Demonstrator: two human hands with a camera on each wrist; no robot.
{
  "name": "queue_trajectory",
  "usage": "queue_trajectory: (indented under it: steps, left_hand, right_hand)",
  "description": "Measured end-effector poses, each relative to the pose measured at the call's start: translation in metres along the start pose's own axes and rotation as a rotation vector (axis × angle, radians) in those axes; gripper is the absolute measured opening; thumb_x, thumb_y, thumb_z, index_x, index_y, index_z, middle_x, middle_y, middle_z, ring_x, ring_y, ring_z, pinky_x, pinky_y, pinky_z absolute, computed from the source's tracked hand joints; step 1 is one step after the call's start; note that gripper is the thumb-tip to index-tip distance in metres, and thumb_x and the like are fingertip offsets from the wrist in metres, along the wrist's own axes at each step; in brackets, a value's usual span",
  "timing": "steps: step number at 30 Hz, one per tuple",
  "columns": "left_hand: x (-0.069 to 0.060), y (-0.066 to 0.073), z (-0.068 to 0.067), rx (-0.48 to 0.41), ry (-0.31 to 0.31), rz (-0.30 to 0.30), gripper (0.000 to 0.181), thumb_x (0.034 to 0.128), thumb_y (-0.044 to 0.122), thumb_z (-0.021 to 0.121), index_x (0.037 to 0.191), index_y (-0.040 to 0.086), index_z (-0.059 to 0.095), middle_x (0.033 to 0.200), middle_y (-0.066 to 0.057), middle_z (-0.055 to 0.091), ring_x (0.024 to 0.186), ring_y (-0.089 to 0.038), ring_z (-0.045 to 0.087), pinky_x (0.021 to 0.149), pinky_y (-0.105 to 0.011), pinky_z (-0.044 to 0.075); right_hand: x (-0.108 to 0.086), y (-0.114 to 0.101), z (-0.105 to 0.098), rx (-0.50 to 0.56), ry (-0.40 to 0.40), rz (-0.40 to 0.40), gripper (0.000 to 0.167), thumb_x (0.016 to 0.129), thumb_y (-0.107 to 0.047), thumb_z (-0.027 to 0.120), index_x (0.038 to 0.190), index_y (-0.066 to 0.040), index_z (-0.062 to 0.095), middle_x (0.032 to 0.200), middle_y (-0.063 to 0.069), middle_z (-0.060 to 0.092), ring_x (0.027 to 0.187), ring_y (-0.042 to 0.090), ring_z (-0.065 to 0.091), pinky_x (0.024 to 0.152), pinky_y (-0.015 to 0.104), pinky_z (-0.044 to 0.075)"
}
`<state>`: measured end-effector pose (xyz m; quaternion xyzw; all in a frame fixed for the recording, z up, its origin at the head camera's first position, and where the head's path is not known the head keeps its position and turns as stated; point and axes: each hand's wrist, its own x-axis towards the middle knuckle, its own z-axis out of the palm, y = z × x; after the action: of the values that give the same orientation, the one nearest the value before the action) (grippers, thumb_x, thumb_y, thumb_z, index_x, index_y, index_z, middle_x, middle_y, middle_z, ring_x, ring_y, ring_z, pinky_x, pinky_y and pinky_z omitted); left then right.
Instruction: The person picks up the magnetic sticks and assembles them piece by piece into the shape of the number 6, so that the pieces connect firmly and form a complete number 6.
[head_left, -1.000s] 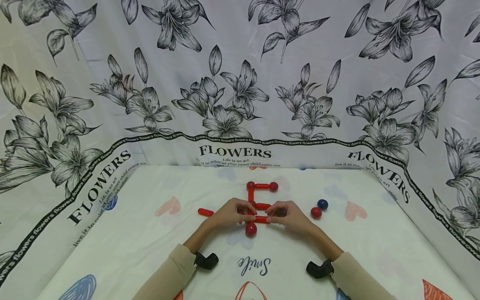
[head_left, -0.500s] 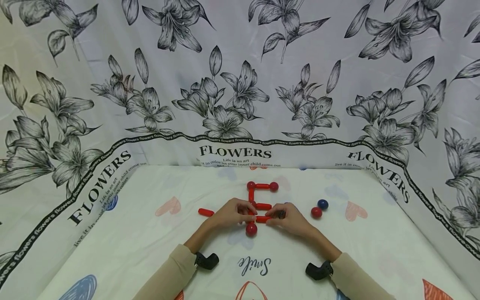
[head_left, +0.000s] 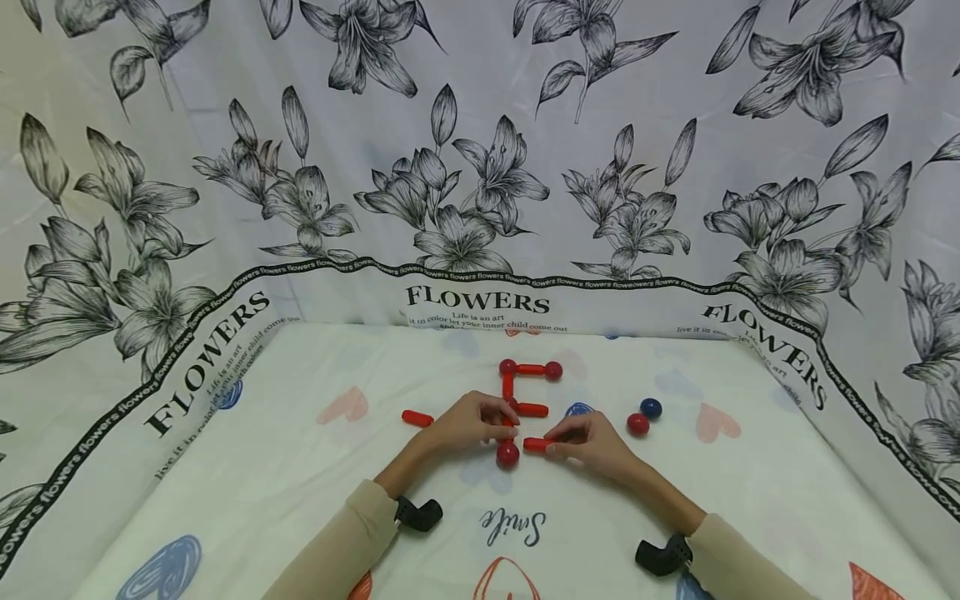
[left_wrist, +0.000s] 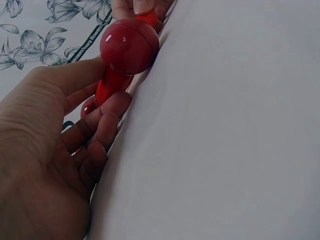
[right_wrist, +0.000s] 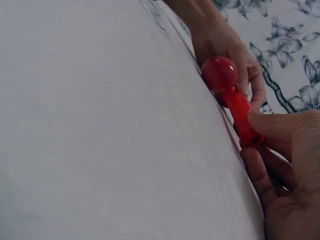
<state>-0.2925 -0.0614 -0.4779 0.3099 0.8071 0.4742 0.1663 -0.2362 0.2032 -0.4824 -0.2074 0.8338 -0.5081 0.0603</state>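
A red stick-and-ball figure lies on the cloth in the head view. Its lower red stick [left_wrist: 110, 86] is pinched between thumb and fingers of my left hand [head_left: 468, 422], just behind the near red ball [head_left: 507, 455]. To the right, my right hand [head_left: 596, 446] pinches the end of a separate red stick [head_left: 537, 445], with its free end pointing toward the near ball, a small gap between. Farther back, the figure has a middle red stick [head_left: 533, 410], an upper red stick [head_left: 531, 369] and two red balls, one the far corner ball [head_left: 507, 367].
A loose red stick [head_left: 417, 417] lies left of my left hand. Right of my right hand, a red ball [head_left: 638, 424] sits beside a dark blue ball [head_left: 651, 407]. A flower-printed curtain [head_left: 480, 192] hangs behind the white patterned cloth [head_left: 300, 467].
My right hand has moved slightly right and toward me with its red stick, which now stands apart from the left fingertips. The left hand keeps its grip; the head view has shifted a little.
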Motion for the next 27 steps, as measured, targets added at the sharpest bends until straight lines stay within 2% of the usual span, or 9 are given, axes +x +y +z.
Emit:
queue_trajectory:
  steps: [7,13,20,23,27]
  left_hand:
    - [0.002,-0.001,-0.002,0.028,0.014,0.046,0.020,0.0831,0.031,0.072,0.099,0.019,0.071,0.075,-0.001,0.064,0.063,-0.015,0.057,0.058,-0.028,0.050]
    - [0.002,-0.002,0.000,0.031,0.007,0.031,0.020,0.0831,0.032,0.072,0.100,0.020,0.071,0.075,0.000,0.064,0.062,-0.012,0.057,0.059,-0.027,0.050]
    - [0.007,0.002,-0.002,0.038,0.011,0.042,0.021,0.0839,0.032,0.071,0.100,0.019,0.072,0.074,-0.002,0.064,0.063,-0.016,0.057,0.056,-0.028,0.049]
    - [0.011,0.006,-0.005,0.081,0.078,0.061,0.020,0.0842,0.031,0.071,0.100,0.018,0.073,0.074,-0.001,0.065,0.063,-0.017,0.057,0.054,-0.026,0.048]
    - [0.023,0.010,-0.010,0.183,0.251,0.114,0.021,0.0824,0.027,0.074,0.099,0.015,0.073,0.083,-0.002,0.066,0.066,-0.016,0.054,0.058,-0.024,0.045]
  right_hand:
    - [-0.007,0.006,0.007,0.017,-0.014,-0.035,0.020,0.080,-0.030,0.075,0.098,-0.020,0.074,0.091,-0.001,0.072,0.079,0.014,0.064,0.072,0.023,0.052]
    - [-0.011,0.003,0.009,-0.039,-0.036,-0.036,0.023,0.081,-0.036,0.074,0.100,-0.026,0.073,0.092,-0.006,0.071,0.083,0.014,0.061,0.074,0.023,0.050]
    - [-0.012,0.005,0.006,-0.073,-0.025,-0.054,0.024,0.082,-0.035,0.073,0.103,-0.024,0.071,0.093,-0.008,0.069,0.084,0.014,0.060,0.074,0.024,0.049]
    - [-0.011,0.008,0.008,-0.069,-0.030,-0.071,0.022,0.082,-0.032,0.073,0.102,-0.024,0.071,0.093,-0.008,0.069,0.083,0.012,0.059,0.073,0.024,0.049]
    - [-0.010,0.004,0.011,-0.076,-0.030,-0.103,0.020,0.082,-0.026,0.074,0.102,-0.023,0.071,0.093,-0.005,0.069,0.082,0.011,0.059,0.072,0.023,0.048]
